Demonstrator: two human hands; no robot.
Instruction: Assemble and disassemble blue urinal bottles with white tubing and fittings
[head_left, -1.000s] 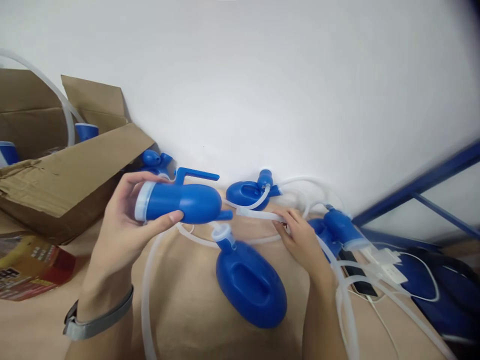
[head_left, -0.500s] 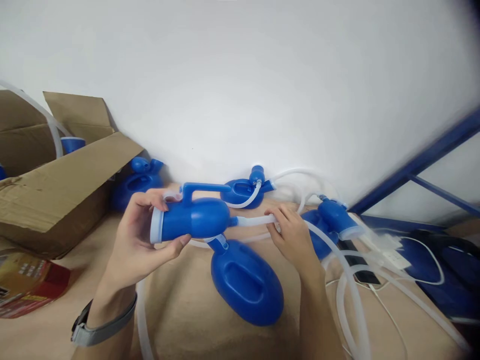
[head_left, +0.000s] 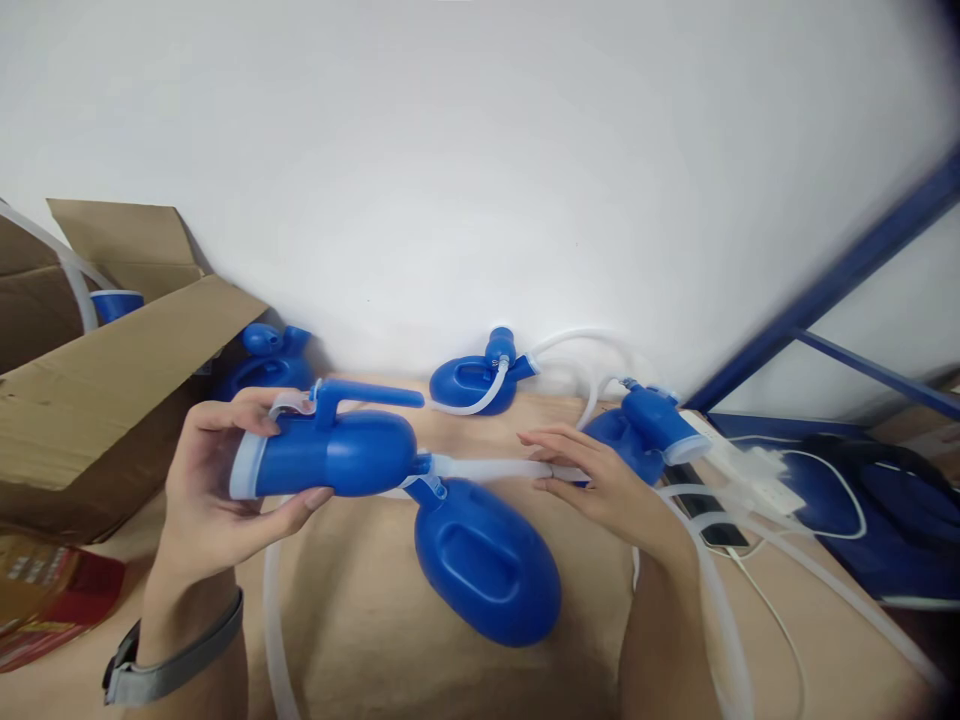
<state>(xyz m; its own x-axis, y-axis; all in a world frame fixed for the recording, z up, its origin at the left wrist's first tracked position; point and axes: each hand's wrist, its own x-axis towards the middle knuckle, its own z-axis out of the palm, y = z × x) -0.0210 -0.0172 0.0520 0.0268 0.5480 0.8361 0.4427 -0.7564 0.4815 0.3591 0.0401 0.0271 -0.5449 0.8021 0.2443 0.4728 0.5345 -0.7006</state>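
My left hand (head_left: 225,470) grips a blue plastic urinal cup (head_left: 337,453) around its white-rimmed end, thumb below and fingers above. The cup lies sideways in the air, its handle on top and its narrow end to the right. A translucent tube (head_left: 480,467) runs from that end to my right hand (head_left: 592,480). There the fingers are loosely around the tube, thumb below and the other fingers stretched above it. Just below, a blue urinal bottle (head_left: 487,565) with a recessed grip lies on the table (head_left: 360,620).
At left stands an open cardboard box (head_left: 112,380), with a red and gold package (head_left: 56,595) in front. More blue bottles (head_left: 476,385) lie along the wall. On the right are tube loops, a phone (head_left: 709,520), a white power strip (head_left: 765,480) and a blue metal frame (head_left: 847,280).
My left hand has moved left with the urinal cup. The right hand has shifted slightly right along the tube, its fingers now straighter and looser. The view has shifted a little.
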